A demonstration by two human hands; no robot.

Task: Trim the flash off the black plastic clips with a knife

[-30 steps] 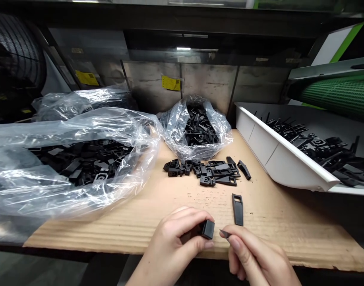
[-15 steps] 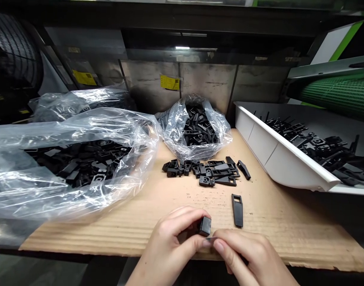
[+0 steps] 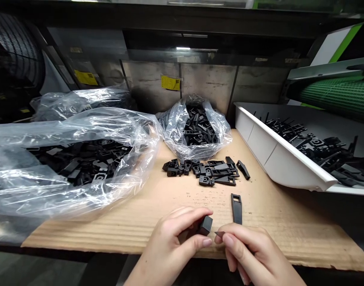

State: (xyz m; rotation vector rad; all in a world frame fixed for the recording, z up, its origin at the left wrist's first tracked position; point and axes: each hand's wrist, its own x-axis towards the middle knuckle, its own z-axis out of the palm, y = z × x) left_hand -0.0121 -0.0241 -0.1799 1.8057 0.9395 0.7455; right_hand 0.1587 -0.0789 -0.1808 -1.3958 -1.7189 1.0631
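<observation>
My left hand (image 3: 176, 238) is closed round a small black plastic block (image 3: 206, 225), its squared end facing right between thumb and fingers. Just to the right, my right hand (image 3: 247, 248) pinches a small pointed blade (image 3: 219, 234); the rest of it is hidden in the fingers. The blade's tip points left at the block, with a narrow gap between them. Beyond my right hand lies a black plastic lever with a square window (image 3: 236, 208), its lower end covered by the fingers. Farther back is a loose pile of black plastic parts (image 3: 204, 171) on the cardboard (image 3: 125, 230).
A large clear plastic bag (image 3: 140, 159) of black parts lies open on the left, a smaller open bag (image 3: 176, 135) at the back centre. On the right stands a white tray (image 3: 268, 147) holding black pieces. Beside it is a green mesh roll (image 3: 337, 93).
My right hand has drawn the blade slightly right, away from my left thumb and the block. It now covers the lower end of the windowed lever. The block is tilted a little differently.
</observation>
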